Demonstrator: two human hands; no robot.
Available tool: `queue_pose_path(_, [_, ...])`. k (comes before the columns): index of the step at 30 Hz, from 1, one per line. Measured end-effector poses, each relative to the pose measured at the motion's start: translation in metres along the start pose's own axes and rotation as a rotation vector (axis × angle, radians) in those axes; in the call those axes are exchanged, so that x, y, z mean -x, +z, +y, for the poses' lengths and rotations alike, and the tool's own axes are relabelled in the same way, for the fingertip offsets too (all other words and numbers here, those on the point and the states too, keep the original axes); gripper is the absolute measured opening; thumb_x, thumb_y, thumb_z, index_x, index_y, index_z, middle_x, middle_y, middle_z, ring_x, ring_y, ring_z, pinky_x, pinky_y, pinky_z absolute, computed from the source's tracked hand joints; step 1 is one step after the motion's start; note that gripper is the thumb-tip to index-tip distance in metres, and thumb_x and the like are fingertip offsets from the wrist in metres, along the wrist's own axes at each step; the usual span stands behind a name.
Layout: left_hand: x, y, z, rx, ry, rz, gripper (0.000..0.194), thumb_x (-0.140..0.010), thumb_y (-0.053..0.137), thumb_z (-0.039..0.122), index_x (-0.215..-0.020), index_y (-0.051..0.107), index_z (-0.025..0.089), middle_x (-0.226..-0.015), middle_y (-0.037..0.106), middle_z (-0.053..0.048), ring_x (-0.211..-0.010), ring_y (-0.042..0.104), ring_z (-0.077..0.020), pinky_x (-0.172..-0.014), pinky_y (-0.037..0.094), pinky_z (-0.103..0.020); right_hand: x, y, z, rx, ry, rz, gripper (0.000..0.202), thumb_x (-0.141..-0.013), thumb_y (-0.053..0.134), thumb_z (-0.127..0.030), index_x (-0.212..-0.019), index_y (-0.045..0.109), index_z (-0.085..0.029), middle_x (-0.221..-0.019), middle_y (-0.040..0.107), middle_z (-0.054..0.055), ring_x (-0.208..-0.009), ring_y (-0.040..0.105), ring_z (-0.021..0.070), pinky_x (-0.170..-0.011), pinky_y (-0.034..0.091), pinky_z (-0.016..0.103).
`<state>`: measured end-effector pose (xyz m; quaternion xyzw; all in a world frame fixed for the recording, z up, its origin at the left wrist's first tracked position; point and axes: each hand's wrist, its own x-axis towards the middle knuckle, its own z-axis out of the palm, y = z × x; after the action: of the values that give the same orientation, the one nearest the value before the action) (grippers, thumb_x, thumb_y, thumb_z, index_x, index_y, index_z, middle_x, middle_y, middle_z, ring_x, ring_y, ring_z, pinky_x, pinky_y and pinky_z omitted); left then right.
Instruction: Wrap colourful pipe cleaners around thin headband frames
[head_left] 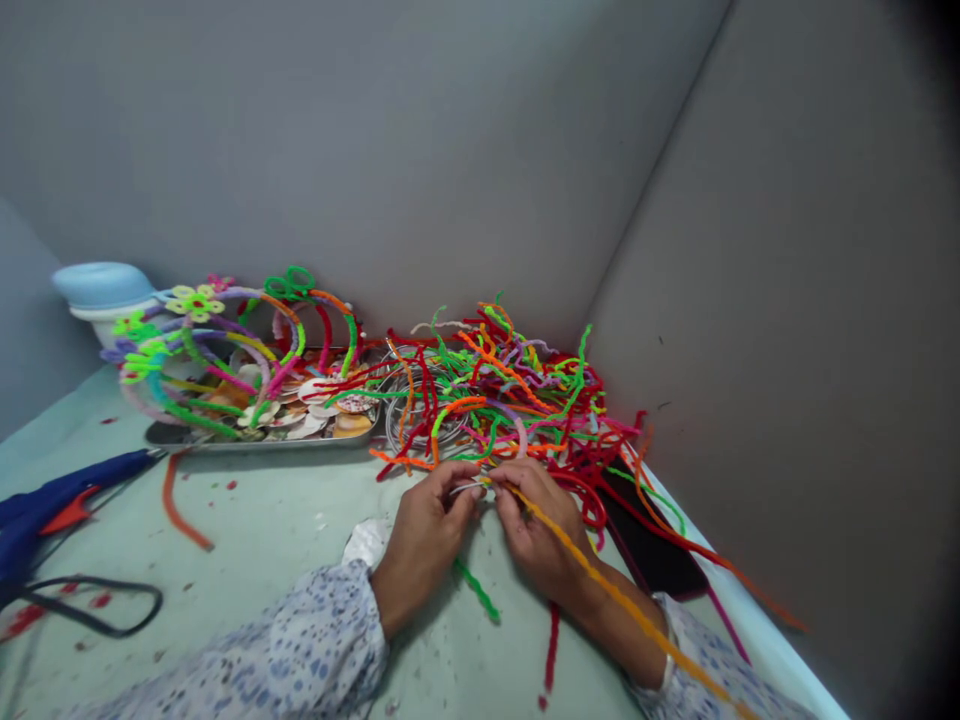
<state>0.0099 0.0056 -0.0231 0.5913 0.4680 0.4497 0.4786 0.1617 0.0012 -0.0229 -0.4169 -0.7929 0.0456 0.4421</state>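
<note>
Near the middle of the table, my left hand (427, 535) is closed, with thumb and fingers pinched on a thin wire hoop (466, 487). An arch wrapped in orange, yellow-green and lilac pipe cleaner (459, 404) rises just beyond my fingertips and seems to be part of that hoop. Beside it, my right hand (541, 520) pinches the end of a yellow-orange pipe cleaner (626, 598) against the wire. The long tail of this pipe cleaner runs back over my right forearm. The exact point where it meets the wire is partly hidden by my fingers.
Behind my hands lie a heap of coloured pipe cleaners (525, 370) and coiled wire (401, 400). A metal tray (277, 443) holds shells and finished-looking flower hoops (195, 303). At left are a blue glue gun (67, 490) and a lidded container (105, 287); a dark phone (660, 555) lies right.
</note>
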Motion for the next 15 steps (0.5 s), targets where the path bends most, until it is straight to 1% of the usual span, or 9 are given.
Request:
queue_pose_path(5, [-0.0005,-0.0009,0.0014,-0.065,0.027,-0.002,0.02,-0.082,0.051,0.025,-0.095,0.065,0.019,-0.09,0.069,-0.004,-0.079,0.062,-0.0165,-0.071,0.048,-0.026,-0.0001,0.0001,-0.0006,0.009,-0.018,-0.005,0.027,-0.08,0.047,-0.004,-0.103,0.051,-0.019,-0.094,0.059,0.006,-0.092,0.057,0.0177,-0.081,0.048,0.032])
queue_pose_path(10, [0.0003,-0.0012,0.004,-0.071,-0.001,0.004,0.023,-0.082,0.05,0.029,-0.095,0.065,0.018,-0.084,0.069,-0.005,-0.067,0.06,-0.0153,-0.063,0.047,-0.026,-0.0001,-0.0003,-0.0019,0.014,-0.008,-0.009,0.027,-0.081,0.047,-0.006,-0.103,0.051,-0.02,-0.094,0.06,0.007,-0.092,0.058,0.0187,-0.079,0.049,0.032])
queue_pose_path(15, [-0.0003,-0.0015,0.0025,-0.072,-0.021,0.008,0.022,-0.083,0.049,0.03,-0.092,0.065,0.017,-0.076,0.067,-0.004,-0.062,0.059,-0.0151,-0.059,0.046,-0.025,-0.0006,0.0001,-0.0023,0.013,-0.013,-0.012,0.026,-0.081,0.047,-0.007,-0.103,0.051,-0.021,-0.094,0.061,0.007,-0.091,0.059,0.0195,-0.079,0.05,0.033])
